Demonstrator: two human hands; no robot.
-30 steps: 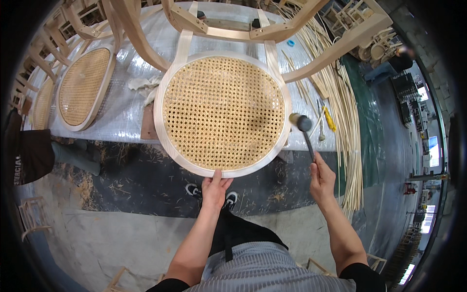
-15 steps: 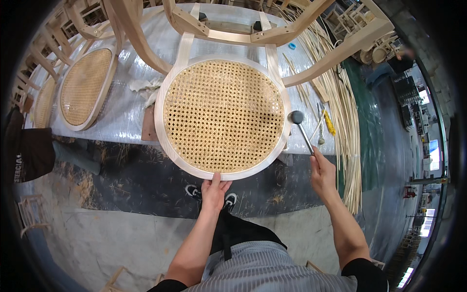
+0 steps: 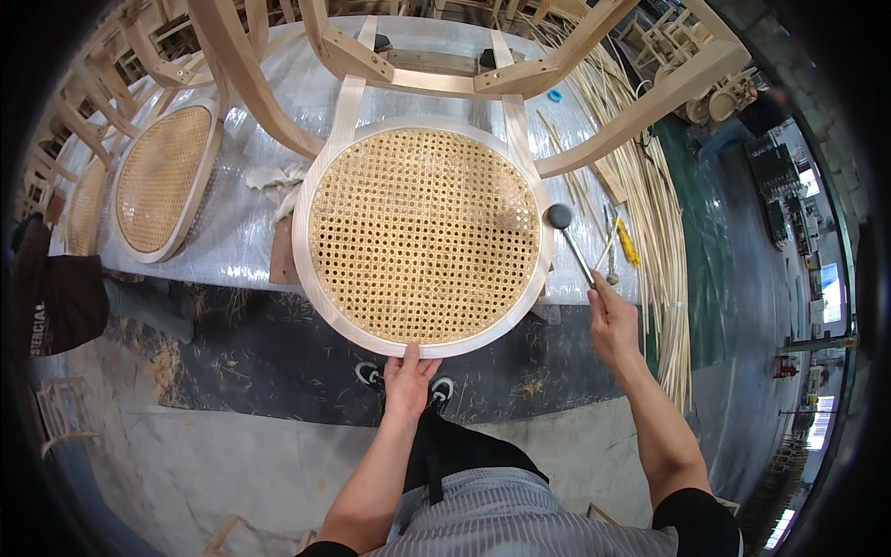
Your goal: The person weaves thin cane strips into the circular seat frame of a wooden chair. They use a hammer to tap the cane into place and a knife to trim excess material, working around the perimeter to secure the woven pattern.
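A round wooden chair seat with a woven cane centre lies on a plastic-covered table, its frame legs rising at the back. My left hand grips the near rim of the seat from below. A small mallet with a dark round head is held by its thin handle in my right hand. The mallet head hovers just beside the seat's right rim.
A second cane seat lies at the left of the table, with a crumpled cloth between the two. Long cane strips hang over the right side. A yellow-handled tool lies near the mallet. Wood shavings cover the floor below.
The mallet head has risen slightly along the seat's right rim, and my right hand has shifted with it. My left hand stays on the near rim.
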